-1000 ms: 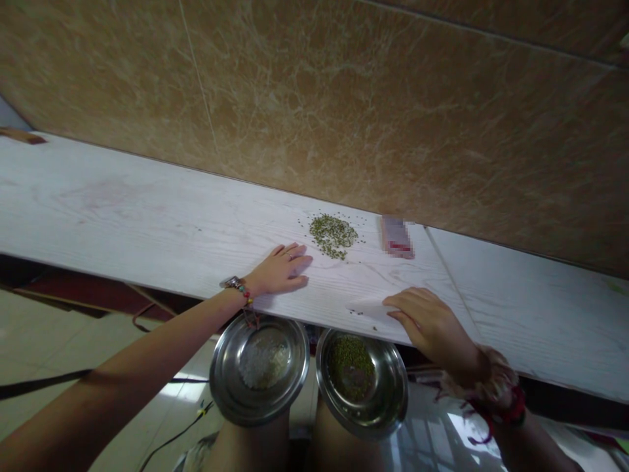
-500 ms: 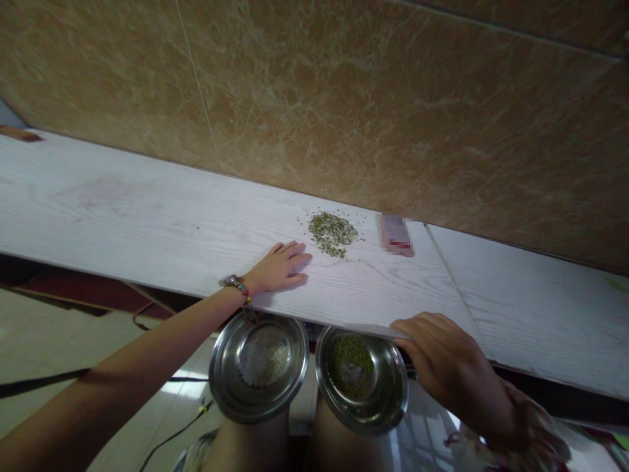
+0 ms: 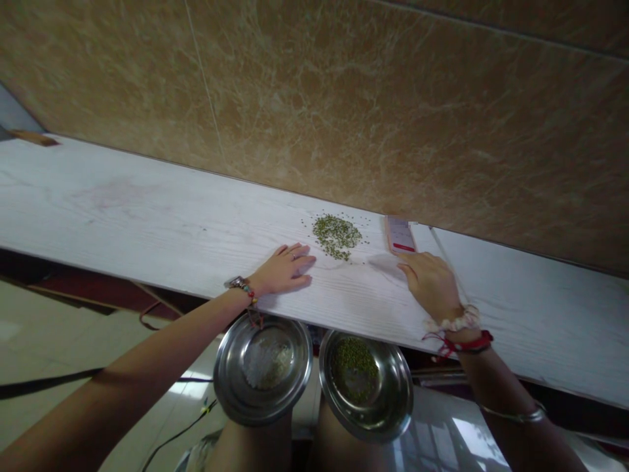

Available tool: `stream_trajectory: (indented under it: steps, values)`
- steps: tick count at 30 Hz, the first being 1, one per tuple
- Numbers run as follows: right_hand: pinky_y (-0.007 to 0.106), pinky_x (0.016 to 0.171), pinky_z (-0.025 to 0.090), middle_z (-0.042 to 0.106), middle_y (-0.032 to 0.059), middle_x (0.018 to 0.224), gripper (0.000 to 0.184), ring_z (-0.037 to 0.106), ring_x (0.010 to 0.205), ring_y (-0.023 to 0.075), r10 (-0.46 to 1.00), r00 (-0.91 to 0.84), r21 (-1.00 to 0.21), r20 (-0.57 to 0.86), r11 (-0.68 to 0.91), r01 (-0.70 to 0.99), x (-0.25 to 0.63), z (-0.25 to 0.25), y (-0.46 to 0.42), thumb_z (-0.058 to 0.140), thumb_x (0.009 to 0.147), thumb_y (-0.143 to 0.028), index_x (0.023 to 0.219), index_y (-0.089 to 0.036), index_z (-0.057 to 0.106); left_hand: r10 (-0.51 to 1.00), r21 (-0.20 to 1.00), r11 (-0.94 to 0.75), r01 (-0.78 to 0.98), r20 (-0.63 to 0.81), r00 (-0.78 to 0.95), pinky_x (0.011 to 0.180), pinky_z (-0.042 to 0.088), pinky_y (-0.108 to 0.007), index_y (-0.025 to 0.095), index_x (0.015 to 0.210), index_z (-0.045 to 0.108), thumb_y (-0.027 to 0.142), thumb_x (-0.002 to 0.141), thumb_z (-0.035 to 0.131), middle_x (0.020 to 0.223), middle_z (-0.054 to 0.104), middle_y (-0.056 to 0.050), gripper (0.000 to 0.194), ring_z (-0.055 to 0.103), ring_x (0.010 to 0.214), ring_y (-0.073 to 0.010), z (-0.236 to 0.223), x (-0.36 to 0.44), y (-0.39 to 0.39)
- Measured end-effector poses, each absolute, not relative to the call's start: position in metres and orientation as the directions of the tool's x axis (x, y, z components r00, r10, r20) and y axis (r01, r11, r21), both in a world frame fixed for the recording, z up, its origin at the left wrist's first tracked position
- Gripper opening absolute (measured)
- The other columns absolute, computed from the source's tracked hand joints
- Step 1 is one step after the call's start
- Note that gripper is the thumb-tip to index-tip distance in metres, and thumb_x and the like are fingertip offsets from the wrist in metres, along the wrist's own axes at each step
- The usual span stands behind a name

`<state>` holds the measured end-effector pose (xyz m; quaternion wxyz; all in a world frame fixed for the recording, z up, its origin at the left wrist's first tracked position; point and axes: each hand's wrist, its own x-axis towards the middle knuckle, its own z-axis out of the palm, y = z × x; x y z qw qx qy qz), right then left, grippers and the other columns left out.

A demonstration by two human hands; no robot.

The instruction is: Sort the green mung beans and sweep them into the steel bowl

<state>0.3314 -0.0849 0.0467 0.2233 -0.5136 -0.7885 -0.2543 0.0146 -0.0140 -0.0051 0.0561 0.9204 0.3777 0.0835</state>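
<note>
Palm down on the white wood-grain table (image 3: 162,216), my left hand (image 3: 285,270) lies with its fingers spread and holds nothing. Just beyond its fingertips is a loose pile of green mung beans (image 3: 338,236), with stray beans around it. My right hand (image 3: 432,282) is closed on a thin, pale flat piece (image 3: 386,265), which points left just below and right of the pile; its exact kind is blurred. Two steel bowls rest on my knees below the table edge. The right bowl (image 3: 398,400) contains green beans; the left bowl (image 3: 230,393) has pale grains on its bottom.
A phone (image 3: 400,235) lies near the wall, just beyond my right hand. The brown marbled wall (image 3: 314,118) runs along the table's far edge. A brown wooden piece (image 3: 34,137) is at the far left. A cable (image 3: 171,436) trails over the floor.
My right hand has moved from the table's front edge above the right bowl up onto the tabletop, taking the pale flat piece towards the beans. My left hand stays in place. The view has shifted slightly.
</note>
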Motion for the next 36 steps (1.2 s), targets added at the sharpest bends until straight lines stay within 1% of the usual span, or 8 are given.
stream_trajectory:
  steps: [8,11,16,21,24,30,33,36]
  values:
    - [0.033,0.071,0.040,0.072,0.0066,0.079,0.023,0.060,0.076,0.0201,0.663,-0.483,0.283,0.572,0.393,0.875,0.331,0.044,-0.077,0.045,0.091,-0.017,0.089,-0.016,0.068,0.709,0.157,-0.704,0.692,0.105,0.698,0.110,0.027,-0.047,0.022,0.130,0.050,0.043,0.091,0.050,0.147,0.041,-0.009,0.044,0.036,0.136,-0.0287,-0.006,0.015,-0.013]
    - [0.033,0.070,0.041,0.072,0.0064,0.080,0.024,0.061,0.077,0.0200,0.675,-0.479,0.284,0.562,0.386,0.878,0.333,0.045,-0.078,0.045,0.091,-0.017,0.089,-0.017,0.068,0.711,0.149,-0.703,0.696,0.107,0.695,0.110,0.028,-0.046,0.022,0.130,0.050,0.042,0.091,0.050,0.147,0.042,-0.010,0.044,0.036,0.136,-0.0281,-0.007,0.016,-0.013]
    - [0.033,0.070,0.041,0.072,0.0076,0.081,0.023,0.061,0.077,0.0205,0.671,-0.493,0.288,0.553,0.401,0.870,0.336,0.048,-0.085,0.044,0.091,-0.017,0.089,-0.017,0.068,0.708,0.155,-0.706,0.691,0.119,0.696,0.110,0.028,-0.046,0.024,0.129,0.050,0.043,0.091,0.050,0.146,0.043,-0.009,0.043,0.036,0.136,-0.0275,-0.006,0.015,-0.014]
    - [0.034,0.071,0.042,0.072,0.0076,0.082,0.022,0.061,0.078,0.0207,0.690,-0.460,0.263,0.559,0.379,0.887,0.340,0.053,-0.089,0.045,0.090,-0.019,0.089,-0.018,0.068,0.710,0.166,-0.703,0.691,0.124,0.693,0.110,0.028,-0.047,0.023,0.129,0.051,0.043,0.091,0.049,0.147,0.041,-0.009,0.043,0.036,0.135,-0.0285,-0.006,0.015,-0.014]
    - [0.034,0.069,0.041,0.072,0.0076,0.080,0.024,0.061,0.076,0.0208,0.703,-0.448,0.266,0.552,0.361,0.894,0.339,0.055,-0.087,0.044,0.090,-0.018,0.089,-0.017,0.068,0.708,0.161,-0.705,0.690,0.126,0.694,0.110,0.028,-0.046,0.023,0.129,0.050,0.044,0.091,0.049,0.147,0.041,-0.009,0.043,0.036,0.135,-0.0285,-0.007,0.015,-0.013]
    - [0.033,0.069,0.042,0.071,0.0070,0.077,0.025,0.061,0.075,0.0203,0.695,-0.472,0.263,0.542,0.394,0.881,0.333,0.051,-0.091,0.043,0.090,-0.017,0.085,-0.016,0.068,0.716,0.164,-0.697,0.698,0.099,0.691,0.110,0.027,-0.046,0.022,0.130,0.051,0.043,0.091,0.050,0.147,0.041,-0.010,0.044,0.035,0.136,-0.0285,-0.006,0.016,-0.014]
    - [0.033,0.069,0.041,0.070,0.0060,0.075,0.026,0.060,0.072,0.0200,0.710,-0.463,0.223,0.531,0.410,0.885,0.330,0.052,-0.099,0.043,0.090,-0.018,0.084,-0.018,0.068,0.711,0.166,-0.703,0.692,0.119,0.693,0.110,0.028,-0.046,0.023,0.129,0.050,0.043,0.091,0.050,0.147,0.042,-0.009,0.043,0.035,0.136,-0.0279,-0.007,0.015,-0.014]
    - [0.033,0.071,0.042,0.071,0.0060,0.078,0.025,0.061,0.074,0.0199,0.715,-0.456,0.169,0.530,0.438,0.883,0.329,0.054,-0.107,0.043,0.091,-0.020,0.086,-0.019,0.068,0.701,0.171,-0.713,0.680,0.142,0.699,0.110,0.028,-0.045,0.025,0.128,0.050,0.044,0.091,0.050,0.146,0.044,-0.007,0.042,0.036,0.135,-0.0271,-0.009,0.014,-0.012]
